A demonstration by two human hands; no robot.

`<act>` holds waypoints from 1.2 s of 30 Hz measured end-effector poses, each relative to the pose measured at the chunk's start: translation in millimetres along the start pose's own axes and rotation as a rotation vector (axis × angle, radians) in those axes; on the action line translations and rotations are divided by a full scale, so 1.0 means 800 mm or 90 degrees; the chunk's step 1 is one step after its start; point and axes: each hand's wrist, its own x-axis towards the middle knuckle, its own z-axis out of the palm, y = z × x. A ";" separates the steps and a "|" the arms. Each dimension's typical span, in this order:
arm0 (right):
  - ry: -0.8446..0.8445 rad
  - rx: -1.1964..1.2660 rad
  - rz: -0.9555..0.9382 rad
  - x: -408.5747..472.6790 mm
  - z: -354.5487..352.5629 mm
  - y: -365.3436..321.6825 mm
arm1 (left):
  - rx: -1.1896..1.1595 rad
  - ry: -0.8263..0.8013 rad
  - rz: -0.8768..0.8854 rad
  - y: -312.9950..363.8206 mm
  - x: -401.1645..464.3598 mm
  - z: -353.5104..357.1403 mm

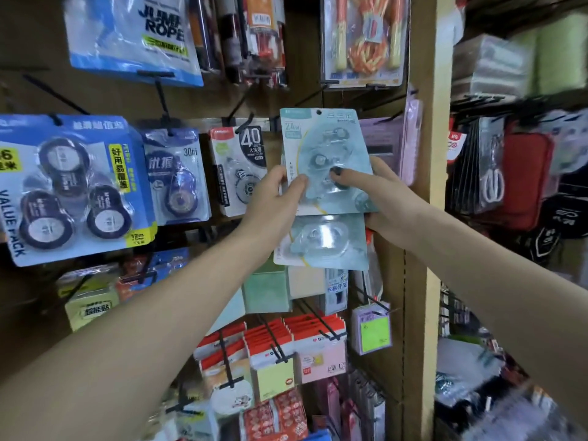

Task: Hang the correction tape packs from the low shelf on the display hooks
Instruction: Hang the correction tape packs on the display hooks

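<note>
Teal correction tape pack (324,160) is pinched by left hand (273,198) and right hand (378,192) fingers; its 12 o'clock hole may miss the hook, dropping it.

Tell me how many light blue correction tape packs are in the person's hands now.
2. The upper pack is held by the left hand and the right hand. The lower pack hangs partly behind it, under the right hand. More may be hidden behind them.

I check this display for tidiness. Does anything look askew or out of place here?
The large blue value pack at left hangs tilted, its bottom swung rightward. The teal correction tape packs are not hung: both hands hold them overlapped, off any hook.
</note>
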 end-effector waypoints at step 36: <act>0.055 -0.190 0.293 0.203 0.023 0.086 | 0.106 -0.111 -0.318 -0.020 0.044 -0.045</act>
